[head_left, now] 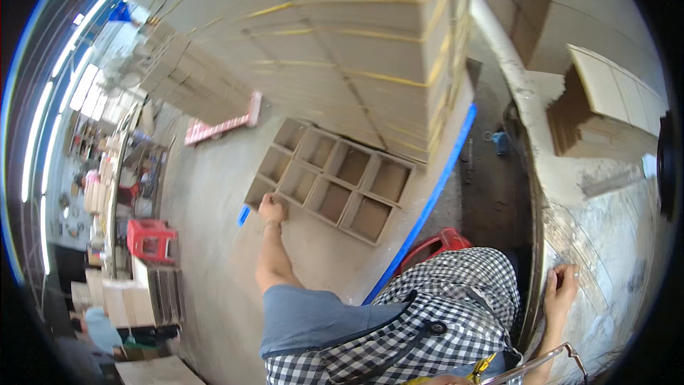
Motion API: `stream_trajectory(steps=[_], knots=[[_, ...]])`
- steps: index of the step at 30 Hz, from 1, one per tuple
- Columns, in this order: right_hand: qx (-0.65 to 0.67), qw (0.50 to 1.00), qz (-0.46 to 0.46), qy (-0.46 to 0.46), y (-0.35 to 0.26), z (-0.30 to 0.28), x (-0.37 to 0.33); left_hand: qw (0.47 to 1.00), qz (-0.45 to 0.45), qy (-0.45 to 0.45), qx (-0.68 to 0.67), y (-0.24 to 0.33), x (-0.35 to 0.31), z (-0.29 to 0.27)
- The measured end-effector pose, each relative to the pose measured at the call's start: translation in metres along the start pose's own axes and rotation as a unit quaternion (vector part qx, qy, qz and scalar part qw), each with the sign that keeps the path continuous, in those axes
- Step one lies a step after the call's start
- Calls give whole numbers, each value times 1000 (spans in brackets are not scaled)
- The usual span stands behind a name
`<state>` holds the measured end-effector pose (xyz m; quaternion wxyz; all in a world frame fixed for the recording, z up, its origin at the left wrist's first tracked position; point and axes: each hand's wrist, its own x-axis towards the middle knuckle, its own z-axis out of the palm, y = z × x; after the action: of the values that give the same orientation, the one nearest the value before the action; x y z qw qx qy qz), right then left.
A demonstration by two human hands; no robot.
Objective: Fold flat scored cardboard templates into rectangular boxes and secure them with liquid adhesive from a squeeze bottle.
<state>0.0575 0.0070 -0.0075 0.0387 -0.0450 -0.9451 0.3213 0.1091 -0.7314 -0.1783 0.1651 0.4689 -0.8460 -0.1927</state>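
My left hand (271, 208) reaches far out to the left, its fingers closed on the near left corner of a divided cardboard tray (313, 168). The tray is brown, split into several square compartments in two rows, and lies on a flat cardboard-coloured surface (313, 257) with a blue edge. At the right, my right hand (561, 285) rests by the edge of a worn worktable (605, 242). Its fingers are curled toward the thumb; whether anything small is between them cannot be made out.
A tall strapped stack of cardboard (342, 50) rises just behind the tray. An open carton (605, 107) stands on the worktable. A red stool (434, 246) is partly under me, another red stool (151, 240) stands far left. A person (103, 329) is at lower left.
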Motion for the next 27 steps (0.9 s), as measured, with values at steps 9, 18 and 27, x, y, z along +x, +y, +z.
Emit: stream_trajectory(steps=[9,18,27], knots=[[82,996,-22,-6,-18,-18,-7,953,-210,214,40,57,-21,25],[57,997,-34,-35,-18,-22,-7,904,-224,11,-364,78,-47,57],[80,996,-33,-22,-16,-26,-9,658,-223,-112,-710,45,-99,75]])
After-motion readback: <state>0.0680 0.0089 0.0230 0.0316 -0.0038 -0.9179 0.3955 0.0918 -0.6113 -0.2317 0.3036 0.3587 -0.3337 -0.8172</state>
